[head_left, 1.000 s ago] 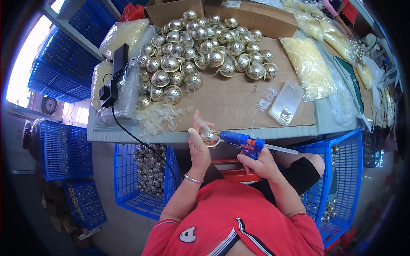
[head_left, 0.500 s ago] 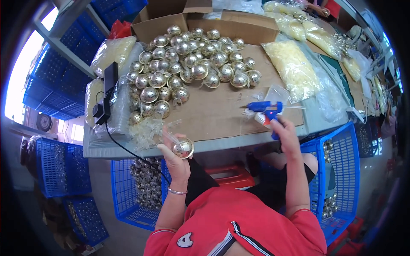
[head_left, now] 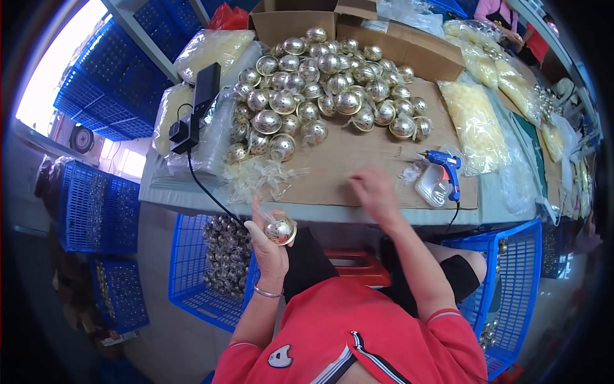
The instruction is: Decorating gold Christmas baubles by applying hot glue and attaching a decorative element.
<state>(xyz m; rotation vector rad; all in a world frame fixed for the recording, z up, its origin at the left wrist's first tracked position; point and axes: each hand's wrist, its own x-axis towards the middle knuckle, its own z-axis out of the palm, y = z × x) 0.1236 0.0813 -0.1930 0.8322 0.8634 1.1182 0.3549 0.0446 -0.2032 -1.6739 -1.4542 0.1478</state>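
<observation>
My left hand (head_left: 272,246) is closed around a shiny gold ball ornament (head_left: 280,230) just in front of the table edge. A pale translucent ribbon rises from the ball between my fingers. My right hand (head_left: 376,192) is over the cardboard, holding no visible thing; its fingers are smeared by motion. To its right a blue glue gun (head_left: 451,168) rests by a clear plastic dish (head_left: 432,189), its cord hanging off the table. A heap of gold ball ornaments (head_left: 348,102) covers the back of the cardboard sheet (head_left: 358,153). Loose pale ribbons (head_left: 259,179) lie at its front left corner.
Bags of pale ribbon (head_left: 476,125) lie at the right and left of the table (head_left: 505,205). A black power adapter (head_left: 206,86) with a cord sits at the left. Blue crates (head_left: 185,275) holding ornaments flank my legs. A person (head_left: 499,16) is at the far right.
My right hand has let go of the glue gun, which now lies on the table, and has moved left. My left hand still holds the ball. The view has shifted.
</observation>
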